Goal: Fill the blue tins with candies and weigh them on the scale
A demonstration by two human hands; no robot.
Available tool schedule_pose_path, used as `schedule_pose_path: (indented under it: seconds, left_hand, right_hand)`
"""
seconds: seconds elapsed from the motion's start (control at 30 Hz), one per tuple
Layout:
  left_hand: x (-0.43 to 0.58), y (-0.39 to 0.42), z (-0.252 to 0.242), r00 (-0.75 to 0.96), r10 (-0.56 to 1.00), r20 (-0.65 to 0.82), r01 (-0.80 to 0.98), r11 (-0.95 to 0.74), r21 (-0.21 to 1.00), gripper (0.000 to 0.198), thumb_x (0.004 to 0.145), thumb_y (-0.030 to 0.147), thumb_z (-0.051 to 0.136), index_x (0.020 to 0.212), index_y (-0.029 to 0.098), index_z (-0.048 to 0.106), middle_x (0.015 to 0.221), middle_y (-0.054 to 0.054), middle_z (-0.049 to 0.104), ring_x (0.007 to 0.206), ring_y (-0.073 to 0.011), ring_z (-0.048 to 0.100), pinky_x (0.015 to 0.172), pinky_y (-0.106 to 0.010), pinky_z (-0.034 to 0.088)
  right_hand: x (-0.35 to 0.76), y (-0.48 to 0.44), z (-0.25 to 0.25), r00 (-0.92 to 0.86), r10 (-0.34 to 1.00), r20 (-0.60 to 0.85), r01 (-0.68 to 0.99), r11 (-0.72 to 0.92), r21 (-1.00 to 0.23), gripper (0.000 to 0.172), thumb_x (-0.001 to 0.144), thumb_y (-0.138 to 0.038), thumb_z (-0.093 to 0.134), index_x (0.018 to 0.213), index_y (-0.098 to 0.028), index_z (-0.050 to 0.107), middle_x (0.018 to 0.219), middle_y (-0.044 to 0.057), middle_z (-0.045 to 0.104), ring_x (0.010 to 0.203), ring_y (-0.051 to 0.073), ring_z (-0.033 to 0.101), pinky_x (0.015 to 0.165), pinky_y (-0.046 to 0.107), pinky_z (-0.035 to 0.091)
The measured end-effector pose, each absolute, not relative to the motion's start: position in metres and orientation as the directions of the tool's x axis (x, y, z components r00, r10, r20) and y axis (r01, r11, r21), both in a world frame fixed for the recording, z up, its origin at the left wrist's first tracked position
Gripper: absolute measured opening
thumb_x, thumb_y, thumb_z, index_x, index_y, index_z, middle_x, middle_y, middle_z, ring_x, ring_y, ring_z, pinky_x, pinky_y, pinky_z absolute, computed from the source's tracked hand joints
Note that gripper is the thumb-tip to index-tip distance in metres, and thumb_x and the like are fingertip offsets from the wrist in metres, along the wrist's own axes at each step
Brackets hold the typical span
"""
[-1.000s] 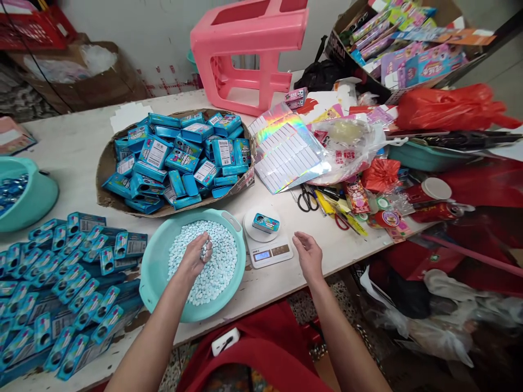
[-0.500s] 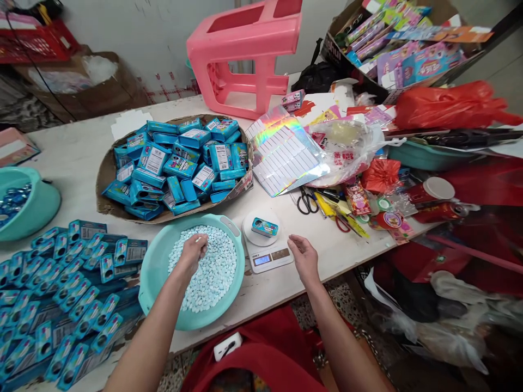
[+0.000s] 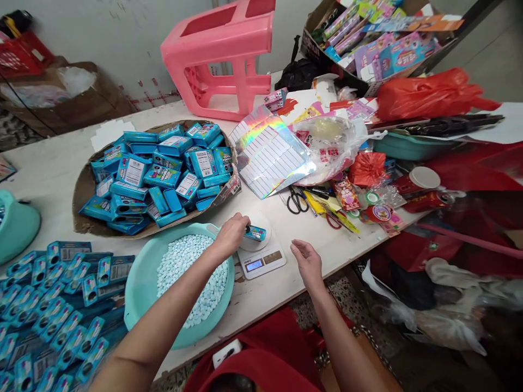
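On the round platform of a white kitchen scale (image 3: 267, 262) rests a small blue candy box (image 3: 255, 233) with printed labels. My left hand (image 3: 232, 235) reaches across to that box, its fingers pinched together at the box's left end. What the fingertips hold, if anything, is hidden. Below my left forearm stands a turquoise basin (image 3: 133, 296) of small pale blue candies (image 3: 186, 267). To the right of the scale, my right hand (image 3: 307, 260) hovers over the table edge, fingers loosely curved and apart from the thumb, with nothing in it.
A torn cardboard tray (image 3: 84, 220) full of blue boxes lies behind the basin. More blue boxes (image 3: 61, 305) stand in rows at left. Holographic sticker sheets (image 3: 273, 152), black scissors (image 3: 297, 200) and a pink stool (image 3: 220, 54) lie farther back.
My left hand has gone from the candies in the basin to the box on the scale. My right hand has stayed beside the scale. The view has shifted slightly.
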State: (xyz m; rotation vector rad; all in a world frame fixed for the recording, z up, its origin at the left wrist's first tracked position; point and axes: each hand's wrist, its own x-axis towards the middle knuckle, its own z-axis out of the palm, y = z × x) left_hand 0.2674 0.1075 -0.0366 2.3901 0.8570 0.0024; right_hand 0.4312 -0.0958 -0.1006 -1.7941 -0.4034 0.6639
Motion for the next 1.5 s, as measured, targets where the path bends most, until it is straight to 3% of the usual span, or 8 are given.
schedule_pose_path:
  seconds: [0.5, 0.8, 0.97, 1.03, 1.2, 1.3, 1.4, 1.5]
  left_hand:
    - [0.265, 0.106, -0.031, 0.792, 0.591, -0.149, 0.565, -0.620, 0.544, 0.031, 0.074, 0.009, 0.046, 0.099, 0.022, 0.058, 0.097, -0.006, 0.056, 0.083, -0.0191, 0.053, 0.065, -0.028, 0.036]
    - [0.279, 0.088, -0.021, 0.817, 0.553, -0.164, 0.516, -0.571, 0.639, 0.012, 0.082, 0.020, 0.050, 0.083, 0.020, 0.062, 0.083, -0.004, 0.065, 0.078, -0.0178, 0.057, 0.066, -0.027, 0.037]
    - [0.299, 0.072, -0.025, 0.822, 0.512, -0.249, 0.559, -0.645, 0.521, 0.014, 0.084, 0.022, 0.050, 0.084, 0.017, 0.063, 0.087, -0.009, 0.065, 0.081, -0.0215, 0.059, 0.068, -0.029, 0.038]
    - [0.300, 0.074, -0.024, 0.826, 0.504, -0.254, 0.555, -0.646, 0.524, 0.015, 0.083, 0.020, 0.049, 0.083, 0.017, 0.063, 0.087, -0.010, 0.065, 0.081, -0.0224, 0.059, 0.069, -0.030, 0.038]
    - [0.248, 0.088, -0.008, 0.785, 0.582, -0.211, 0.548, -0.493, 0.676, 0.012, 0.080, 0.024, 0.054, 0.075, 0.020, 0.064, 0.080, -0.007, 0.064, 0.077, -0.0218, 0.057, 0.069, -0.029, 0.038]
    - [0.193, 0.096, -0.001, 0.709, 0.642, -0.291, 0.581, -0.299, 0.757, 0.005, 0.067, 0.025, 0.067, 0.065, 0.022, 0.064, 0.069, -0.005, 0.062, 0.068, -0.0220, 0.056, 0.063, -0.027, 0.037]
    - [0.163, 0.100, -0.002, 0.626, 0.724, -0.290, 0.586, -0.192, 0.787, 0.017, 0.057, 0.020, 0.074, 0.073, 0.024, 0.067, 0.076, -0.004, 0.064, 0.069, -0.0225, 0.057, 0.061, -0.026, 0.037]
    - [0.180, 0.101, -0.008, 0.665, 0.728, -0.166, 0.565, -0.345, 0.750, 0.025, 0.070, 0.024, 0.066, 0.095, 0.026, 0.067, 0.096, -0.005, 0.065, 0.079, -0.0230, 0.058, 0.071, -0.029, 0.040]
  right_hand:
    - [0.426, -0.093, -0.105, 0.762, 0.592, -0.263, -0.073, -0.324, -0.943, 0.038, 0.070, -0.047, 0.068, 0.094, -0.018, 0.065, 0.098, 0.010, 0.069, 0.091, 0.022, 0.063, 0.086, 0.041, 0.049]
    - [0.427, -0.094, -0.111, 0.765, 0.585, -0.270, -0.085, -0.323, -0.942, 0.038, 0.069, -0.048, 0.069, 0.093, -0.019, 0.065, 0.097, 0.009, 0.070, 0.091, 0.023, 0.064, 0.086, 0.041, 0.050]
    - [0.428, -0.093, -0.110, 0.765, 0.584, -0.272, -0.081, -0.332, -0.940, 0.037, 0.070, -0.046, 0.068, 0.093, -0.018, 0.065, 0.097, 0.009, 0.069, 0.091, 0.022, 0.064, 0.086, 0.041, 0.050]
    - [0.429, -0.093, -0.109, 0.766, 0.582, -0.273, -0.078, -0.337, -0.938, 0.037, 0.070, -0.046, 0.068, 0.093, -0.018, 0.065, 0.098, 0.010, 0.069, 0.091, 0.022, 0.063, 0.087, 0.041, 0.049]
    - [0.432, -0.095, -0.107, 0.770, 0.577, -0.271, -0.070, -0.346, -0.936, 0.037, 0.069, -0.046, 0.068, 0.093, -0.018, 0.065, 0.098, 0.010, 0.069, 0.090, 0.022, 0.063, 0.086, 0.042, 0.049]
    - [0.433, -0.096, -0.109, 0.774, 0.573, -0.270, -0.074, -0.341, -0.937, 0.038, 0.069, -0.047, 0.069, 0.094, -0.018, 0.065, 0.098, 0.010, 0.069, 0.090, 0.022, 0.063, 0.086, 0.042, 0.049]
    - [0.432, -0.095, -0.113, 0.769, 0.578, -0.272, -0.079, -0.336, -0.938, 0.039, 0.068, -0.047, 0.069, 0.093, -0.018, 0.066, 0.097, 0.010, 0.069, 0.090, 0.023, 0.063, 0.086, 0.042, 0.049]
    - [0.427, -0.091, -0.113, 0.758, 0.595, -0.267, -0.072, -0.331, -0.941, 0.039, 0.068, -0.047, 0.069, 0.094, -0.018, 0.065, 0.097, 0.010, 0.069, 0.090, 0.023, 0.063, 0.086, 0.043, 0.049]
